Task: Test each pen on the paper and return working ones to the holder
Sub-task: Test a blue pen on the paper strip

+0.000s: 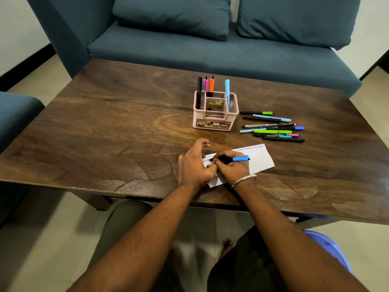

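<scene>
Blue-clipped black pen, tip on paper.

Head view looks forward and down (steeply); table near.

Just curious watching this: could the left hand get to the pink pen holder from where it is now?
Probably yes. The left hand rests on the paper, and the bare table between it and the pen holder holds nothing. But that hand is steadying the paper while the right hand writes.
</scene>
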